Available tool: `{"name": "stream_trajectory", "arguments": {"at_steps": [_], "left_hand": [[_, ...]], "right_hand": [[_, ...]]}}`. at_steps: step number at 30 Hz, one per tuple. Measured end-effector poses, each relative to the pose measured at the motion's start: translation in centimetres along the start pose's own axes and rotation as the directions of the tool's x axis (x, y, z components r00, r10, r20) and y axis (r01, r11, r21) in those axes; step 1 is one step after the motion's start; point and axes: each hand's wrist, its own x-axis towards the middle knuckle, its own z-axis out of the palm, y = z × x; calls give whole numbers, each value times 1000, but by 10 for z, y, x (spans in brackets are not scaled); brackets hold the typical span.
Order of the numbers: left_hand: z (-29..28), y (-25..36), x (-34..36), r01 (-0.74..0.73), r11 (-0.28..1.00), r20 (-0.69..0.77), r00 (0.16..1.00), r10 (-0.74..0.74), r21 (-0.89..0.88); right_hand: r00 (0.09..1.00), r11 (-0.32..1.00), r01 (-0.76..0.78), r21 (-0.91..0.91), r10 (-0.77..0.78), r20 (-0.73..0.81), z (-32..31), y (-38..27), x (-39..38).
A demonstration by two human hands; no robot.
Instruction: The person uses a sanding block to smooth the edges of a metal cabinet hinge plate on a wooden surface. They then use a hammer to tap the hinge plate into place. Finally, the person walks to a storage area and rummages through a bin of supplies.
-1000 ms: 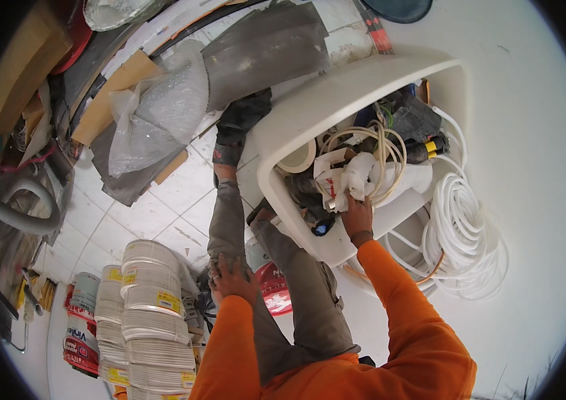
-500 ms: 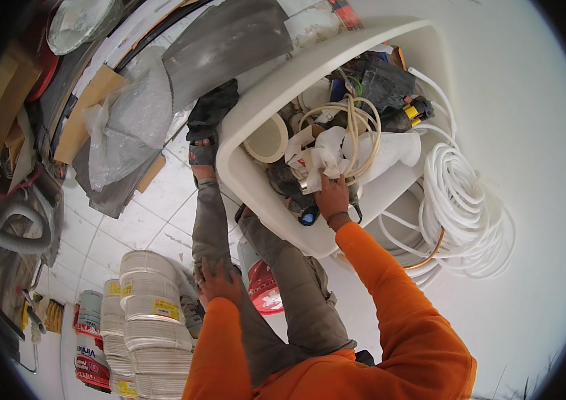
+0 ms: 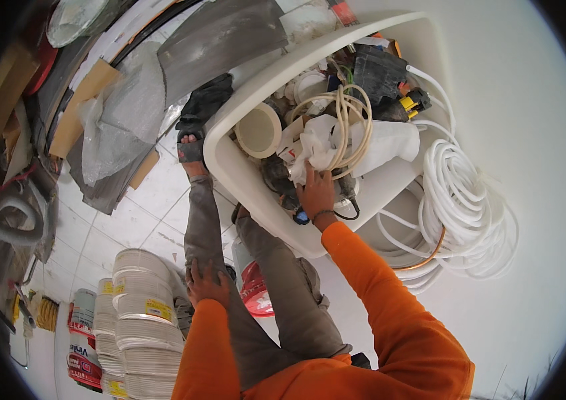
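My left hand [image 3: 207, 285] rests on my left knee with its fingers spread, holding nothing. Inside a large white plastic tub [image 3: 246, 233], my right hand [image 3: 316, 195] lies over the jumble of things, its fingers stretched out and apart. Its fingertips touch a crumpled white plastic wrapping [image 3: 317, 148]; the undersides of the fingers are hidden. Just beyond is a coiled beige cable [image 3: 363, 110], and a white roll [image 3: 393, 139] lies to its right. A dark tool with a black cord [image 3: 348, 189] sits beside the hand. A round cream container [image 3: 258, 130] stands at the tub's left side.
Coiled white tubing [image 3: 463, 193] lies right of the tub. Stacked cable coils [image 3: 146, 307] and paint cans [image 3: 83, 347] stand at the lower left. A red bucket [image 3: 255, 290] is near my legs. Bubble wrap [image 3: 119, 127] and grey sheets [image 3: 223, 40] lie at the upper left.
My right hand has shifted slightly left and away from me over the tub's contents, showing more of the corded tool beside it. My left hand stays on the knee. The view has shifted slightly.
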Motion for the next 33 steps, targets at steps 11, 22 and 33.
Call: {"name": "stream_trajectory", "arguments": {"at_steps": [11,22,33], "left_hand": [[17,-12,-23,19,989,-103,994,-34,-146],[48,-96,-112,-124,795,-257,965,-42,-594],[62,-300,-209,4,430,-176,909,-379,-903]], "right_hand": [[960,731,-126,671,-80,267,-2,-22,-106],[956,912,216,350,-270,113,36,178,-255],[941,620,-215,755,-74,329,-79,87,-249]]}}
